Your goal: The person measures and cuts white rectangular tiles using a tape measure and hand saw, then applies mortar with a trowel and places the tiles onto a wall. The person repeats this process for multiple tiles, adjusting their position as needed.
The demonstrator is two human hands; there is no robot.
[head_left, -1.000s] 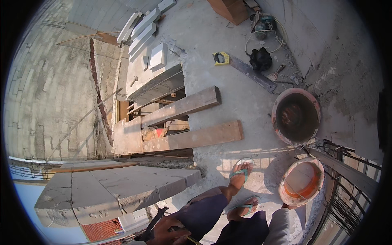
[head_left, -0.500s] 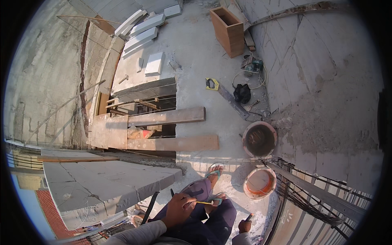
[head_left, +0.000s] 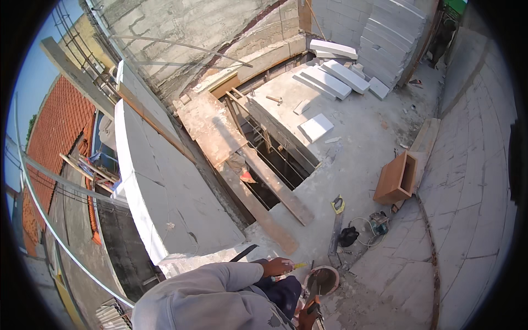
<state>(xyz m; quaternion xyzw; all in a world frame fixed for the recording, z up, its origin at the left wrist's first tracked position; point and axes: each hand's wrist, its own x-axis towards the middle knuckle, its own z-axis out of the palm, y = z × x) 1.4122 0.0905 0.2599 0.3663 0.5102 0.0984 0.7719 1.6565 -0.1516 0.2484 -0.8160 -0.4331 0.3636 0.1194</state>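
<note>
Left hand: clamped on a short yellow strip, which juts past the fingers toward the bucket; half a second ago we saw more of its length.

Right hand: closed around a slim tool with an orange and dark handle, near the lower edge; we now find it close by the round, grey-rimmed bucket, where before it was well apart.

On the concrete floor, beyond the bucket, we list: a long handsaw with a yellow handle; a crumpled black bag; a green power tool with a pale cord; an upright brown wooden box.

Across the rectangular floor opening: two long wooden planks.

View: swung round since the earlier frame; we now take in a tall stack of pale blocks and more of the red tiled roof.
</note>
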